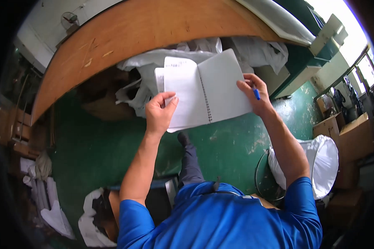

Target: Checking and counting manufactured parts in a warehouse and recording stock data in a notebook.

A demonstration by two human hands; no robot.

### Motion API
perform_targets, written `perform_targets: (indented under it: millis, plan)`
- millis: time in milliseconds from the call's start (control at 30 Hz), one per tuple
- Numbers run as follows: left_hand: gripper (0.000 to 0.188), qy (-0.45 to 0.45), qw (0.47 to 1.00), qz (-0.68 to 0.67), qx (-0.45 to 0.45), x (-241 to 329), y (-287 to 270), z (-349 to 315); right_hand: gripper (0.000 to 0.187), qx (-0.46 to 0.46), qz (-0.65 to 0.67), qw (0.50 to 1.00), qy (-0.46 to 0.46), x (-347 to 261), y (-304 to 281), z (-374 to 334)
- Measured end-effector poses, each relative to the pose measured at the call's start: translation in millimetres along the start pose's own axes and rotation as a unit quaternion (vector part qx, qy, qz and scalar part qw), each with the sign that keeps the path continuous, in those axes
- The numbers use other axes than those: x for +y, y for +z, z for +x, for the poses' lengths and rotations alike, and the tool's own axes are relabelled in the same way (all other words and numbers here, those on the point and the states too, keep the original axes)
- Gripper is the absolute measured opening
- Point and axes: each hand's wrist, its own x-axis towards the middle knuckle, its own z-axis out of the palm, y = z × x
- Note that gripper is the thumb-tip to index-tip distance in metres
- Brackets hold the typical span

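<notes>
A spiral-bound notebook (183, 93) hangs open in the air between both of my hands, in front of the wooden table's near edge. Its left pages are white with faint writing at the top; the right side is plain pale grey. My left hand (159, 111) pinches the left pages between thumb and fingers. Gripping the right edge of the notebook is my right hand (255, 94), its thumb on the front and other fingers partly hidden behind. A blue-capped pen (256, 93) is tucked in that same hand, cap pointing down.
Beyond the notebook stretches a large brown wooden table (141, 27), with white plastic bags (147, 85) beneath it. A white round-ended bundle (323, 166) stands on the green floor (108, 143) at right, near cardboard boxes (355, 135). Another white bag (89, 218) lies near left.
</notes>
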Motion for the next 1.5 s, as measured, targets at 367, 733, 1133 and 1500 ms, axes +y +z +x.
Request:
perform_targets:
  millis: [367, 733, 1133, 1500]
  plan:
    - [0.018, -0.044, 0.994, 0.050, 0.085, -131, 34, 376, 0.033, 0.083, -0.125, 0.985, -0.081, 19, 50, 408]
    - [0.038, 0.058, 0.919, 0.390, 0.011, -165, 36, 413, 0.056, -0.187, -0.188, 0.964, -0.029, 76, 156, 528]
    - [0.045, 0.048, 0.903, 0.426, 0.021, -190, 63, 433, 0.019, -0.243, -0.171, 0.955, -0.005, 117, 217, 575]
    - [0.045, 0.033, 0.917, 0.394, 0.047, -192, 64, 429, 0.017, -0.225, -0.191, 0.954, -0.041, 132, 225, 568]
